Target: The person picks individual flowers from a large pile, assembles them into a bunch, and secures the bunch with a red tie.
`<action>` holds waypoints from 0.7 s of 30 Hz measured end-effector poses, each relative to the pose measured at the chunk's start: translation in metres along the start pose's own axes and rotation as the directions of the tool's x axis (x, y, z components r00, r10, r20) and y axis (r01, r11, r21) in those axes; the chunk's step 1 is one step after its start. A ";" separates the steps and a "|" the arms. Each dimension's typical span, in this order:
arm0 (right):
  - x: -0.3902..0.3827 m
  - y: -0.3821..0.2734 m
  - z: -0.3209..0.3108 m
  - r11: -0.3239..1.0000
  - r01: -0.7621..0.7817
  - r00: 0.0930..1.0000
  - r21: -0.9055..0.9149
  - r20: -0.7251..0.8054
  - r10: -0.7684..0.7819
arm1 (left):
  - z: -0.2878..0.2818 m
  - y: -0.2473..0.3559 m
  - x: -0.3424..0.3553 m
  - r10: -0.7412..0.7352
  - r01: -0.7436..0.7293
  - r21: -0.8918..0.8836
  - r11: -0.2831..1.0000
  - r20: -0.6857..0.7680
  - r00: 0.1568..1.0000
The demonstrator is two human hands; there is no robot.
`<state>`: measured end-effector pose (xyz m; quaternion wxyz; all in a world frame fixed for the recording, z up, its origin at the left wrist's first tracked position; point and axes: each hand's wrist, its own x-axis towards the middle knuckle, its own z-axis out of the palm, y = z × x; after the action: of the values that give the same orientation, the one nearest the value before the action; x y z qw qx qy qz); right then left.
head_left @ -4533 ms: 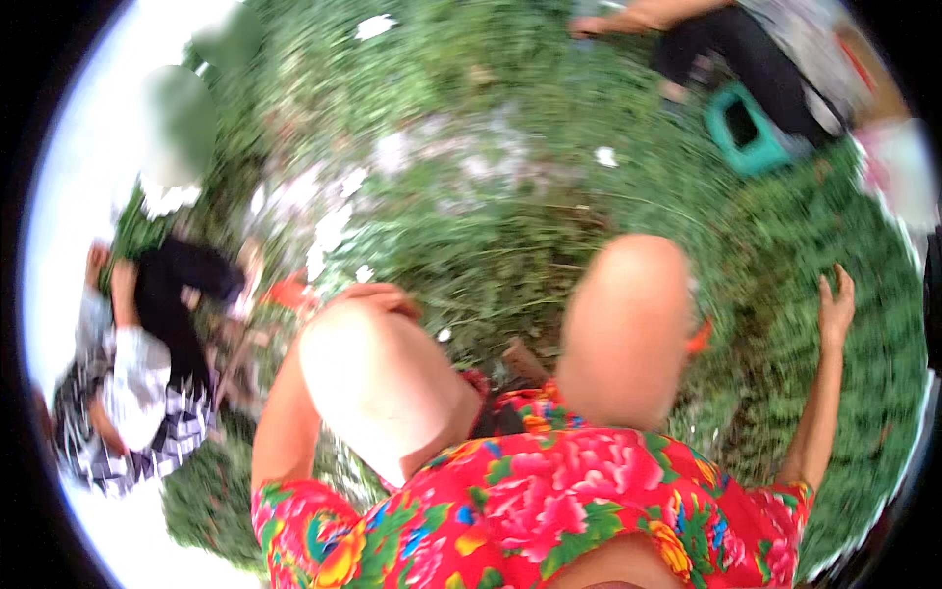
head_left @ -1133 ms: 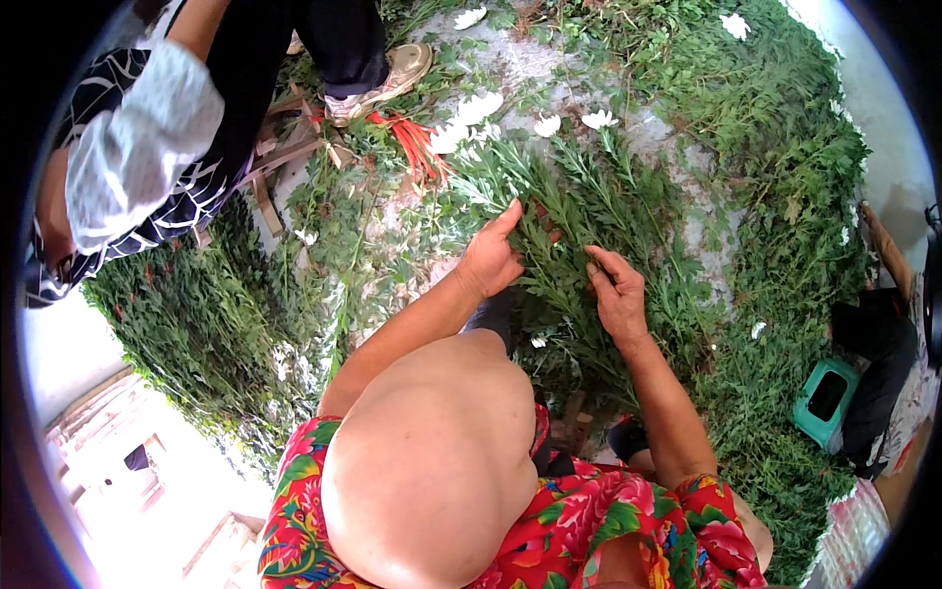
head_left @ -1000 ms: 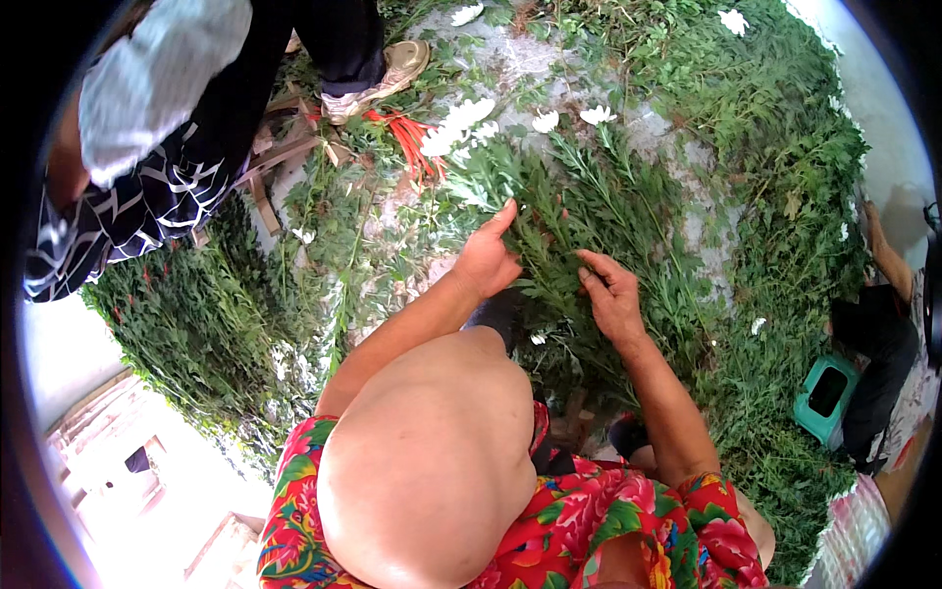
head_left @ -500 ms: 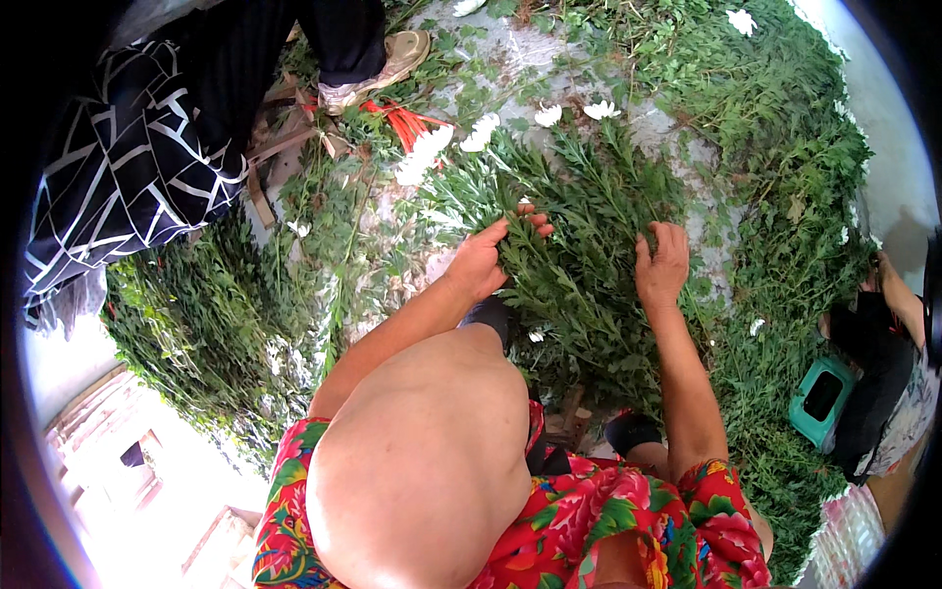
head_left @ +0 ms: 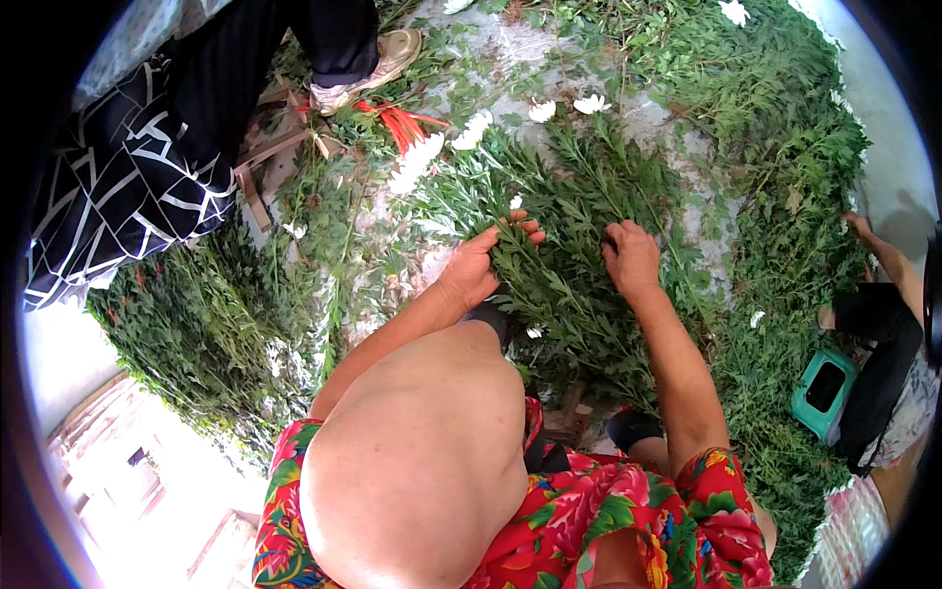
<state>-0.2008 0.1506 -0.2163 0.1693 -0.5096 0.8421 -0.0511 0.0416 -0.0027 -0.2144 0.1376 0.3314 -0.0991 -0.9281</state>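
A leafy bunch of white chrysanthemums point(head_left: 579, 285) lies across my lap, its blooms pointing away from me. My left hand point(head_left: 473, 270) cups the bunch from its left side, fingers curled round the stems. One small white bloom point(head_left: 516, 202) shows just beyond those fingertips. On the bunch's right side my right hand point(head_left: 633, 257) has its fingers bent in and closed at the leaves of a stem; the fingertips are partly hidden by foliage. Several white flower heads point(head_left: 420, 162) lie at the far end of the bunch.
A heap of cut chrysanthemums point(head_left: 785, 245) runs along the right wall, another pile point(head_left: 196, 304) lies left. Red strips point(head_left: 400, 128) rest near a person's shoe point(head_left: 392, 64) and wooden pieces point(head_left: 253, 196). At the far right another person's arm point(head_left: 888, 260) reaches over a teal plastic container point(head_left: 824, 393).
My right hand has moved left onto the bunch, its fingers curling in. My left hand has barely shifted. The arm of the person at far right has reached farther up.
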 end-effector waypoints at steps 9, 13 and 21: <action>0.004 0.039 0.002 0.998 -0.052 0.957 0.044 -0.282 0.062 | 0.008 0.002 0.009 -0.023 0.023 0.007 1.000 0.059 0.998; 0.001 0.016 -0.023 0.930 -0.009 0.942 0.368 -0.308 0.131 | 0.014 0.007 0.008 -0.010 0.007 0.045 0.999 0.077 0.997; -0.026 -0.058 -0.026 0.778 0.203 0.943 0.594 -0.332 0.007 | 0.030 0.010 0.016 -0.029 0.029 0.009 1.000 0.090 0.996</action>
<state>-0.1498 0.1440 -0.1711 0.1874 -0.4542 0.7659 -0.4147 0.0119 -0.0143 -0.1986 0.1184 0.2913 -0.1037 -0.9436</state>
